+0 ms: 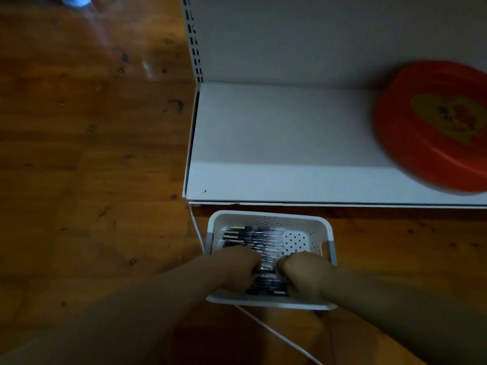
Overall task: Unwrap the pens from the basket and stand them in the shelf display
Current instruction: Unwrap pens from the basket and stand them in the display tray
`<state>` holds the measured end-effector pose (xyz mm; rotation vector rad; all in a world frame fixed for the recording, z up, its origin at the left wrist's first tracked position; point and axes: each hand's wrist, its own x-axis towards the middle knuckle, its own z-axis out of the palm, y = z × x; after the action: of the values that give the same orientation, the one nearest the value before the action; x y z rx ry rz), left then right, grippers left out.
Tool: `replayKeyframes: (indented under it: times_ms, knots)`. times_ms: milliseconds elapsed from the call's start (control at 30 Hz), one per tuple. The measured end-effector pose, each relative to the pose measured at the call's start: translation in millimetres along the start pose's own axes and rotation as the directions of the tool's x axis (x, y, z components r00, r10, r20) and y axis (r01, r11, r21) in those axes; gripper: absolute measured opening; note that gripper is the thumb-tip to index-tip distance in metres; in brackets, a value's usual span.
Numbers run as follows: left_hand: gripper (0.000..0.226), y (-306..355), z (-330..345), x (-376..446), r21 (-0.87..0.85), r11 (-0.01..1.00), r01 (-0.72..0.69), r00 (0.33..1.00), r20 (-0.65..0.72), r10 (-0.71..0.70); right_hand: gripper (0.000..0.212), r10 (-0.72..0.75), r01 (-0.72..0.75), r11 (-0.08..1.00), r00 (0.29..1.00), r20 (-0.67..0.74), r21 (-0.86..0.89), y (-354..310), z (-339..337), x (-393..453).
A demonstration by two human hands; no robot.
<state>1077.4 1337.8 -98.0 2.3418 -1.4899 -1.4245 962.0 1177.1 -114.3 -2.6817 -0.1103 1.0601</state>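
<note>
Two bare hands reach down into a white perforated basket (268, 219) that sits on the wooden floor (92, 167) at the lower centre of the frame, just in front of a white shelf (276, 143). The left hand (235, 268) comes in from the lower left and the right hand (303, 272) from the lower right; both have their fingers curled down among the pens (250, 238), and the two sets of knuckles sit close together over the middle of the basket. The picture is dim and slightly blurred, so whether either hand actually pinches a pen or its wrapper, or only rests among them, cannot be told.

Many dark pens lie flat in the basket, stacked roughly side by side with pale ends toward the left wall; a glossy sheen over them suggests clear wrapping. They fill the left and middle of the basket, while a bare patch of its dotted bottom shows at the upper right inside corner.

Behind the basket, the shelf board fills the centre and right of the frame, with a slotted white upright (193, 40) rising at its left rear corner. A round red plate (395, 143) with a yellowish centre rests on the shelf at the right edge of the frame. A thin white cable (276, 335) runs across the floor from the shelf's front left corner, past the basket's left side, to the bottom of the frame.
</note>
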Motion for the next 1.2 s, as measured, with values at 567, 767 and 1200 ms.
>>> replayKeyframes:
  times_ms: [567, 767, 1200]
  knots:
    - [0.013, -11, -79, -9, -0.443, 0.885, -0.145, 0.985, -0.152, 0.085, 0.019, -0.059, 0.094, 0.994, 0.891, -0.450, 0.057, 45, -66, -43]
    - [0.016, -2, -126, -30, -0.561, 0.782, -0.272, 0.928, -0.368, 0.059, 0.027, -0.021, 0.153, 0.977, 0.761, -0.648, 0.148, 51, -88, -55]
    - [0.013, 55, -177, -59, -0.387, 0.855, -0.344, 0.871, -0.471, 0.137, 0.034, 0.472, 0.649, 0.563, 0.255, -0.844, 0.511, 16, -185, -101]
